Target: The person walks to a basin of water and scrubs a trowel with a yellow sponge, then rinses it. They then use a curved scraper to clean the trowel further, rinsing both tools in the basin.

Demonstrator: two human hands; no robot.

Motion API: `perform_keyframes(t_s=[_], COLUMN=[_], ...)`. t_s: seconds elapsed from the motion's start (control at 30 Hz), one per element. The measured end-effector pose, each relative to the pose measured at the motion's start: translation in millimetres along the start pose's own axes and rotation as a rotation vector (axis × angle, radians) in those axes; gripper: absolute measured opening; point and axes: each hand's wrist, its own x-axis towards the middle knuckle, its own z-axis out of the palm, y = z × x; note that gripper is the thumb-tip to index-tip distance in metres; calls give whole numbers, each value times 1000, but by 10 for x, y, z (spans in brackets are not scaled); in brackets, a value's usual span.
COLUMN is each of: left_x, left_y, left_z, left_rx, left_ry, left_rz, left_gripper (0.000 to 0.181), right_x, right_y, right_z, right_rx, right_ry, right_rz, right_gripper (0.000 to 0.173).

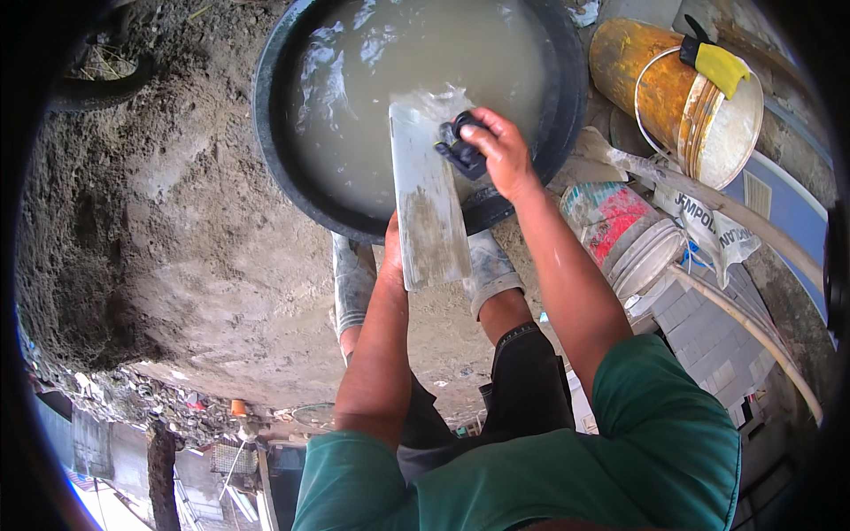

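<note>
A long, flat rectangular plastering trowel (pixel 430 199) is held over the near rim of a round black tub (pixel 265 133) of murky water (pixel 372 146). Its pale face is turned up, with grey-brown residue on the near half. My left hand (pixel 393 244) holds it from the left and below; the blade hides most of my fingers and any handle. In my right hand (pixel 498 149) is a bunched wet black cloth (pixel 465 159) with a touch of yellow, at the blade's right edge. Water shows at the far end of the blade.
A stained yellow bucket (pixel 641 73) lies tipped at right with a black-and-yellow glove (pixel 720 66) on it. Below it are another bucket (pixel 614 229), a wooden pole (pixel 717 192), a printed sack (pixel 704 219) and stacked grey blocks (pixel 710 325). Rough soil (pixel 86 265) rises at left.
</note>
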Motion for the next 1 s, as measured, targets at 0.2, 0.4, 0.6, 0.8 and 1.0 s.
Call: perform_keyframes(t_s=[0.2, 0.4, 0.6, 0.8, 1.0], left_x=[112, -46, -148, -85, 43], left_y=[-143, -116, -61, -16, -9], left_z=[-215, 232, 188, 53, 88], left_rx=[-32, 423, 219, -60, 90], left_ry=[-165, -67, -33, 32, 140], left_rz=[-75, 34, -95, -122, 131], left_gripper=[38, 35, 36, 51, 36], right_x=[-14, 1327, 1238, 1101, 473], right_y=[246, 92, 126, 102, 434], right_z=[570, -38, -125, -607, -290], right_rx=[-1022, -1043, -709, 513, 482], right_ry=[-271, 155, 493, 290, -75], right_rz=[-761, -50, -266, 205, 314], right_gripper=[23, 43, 50, 50, 37])
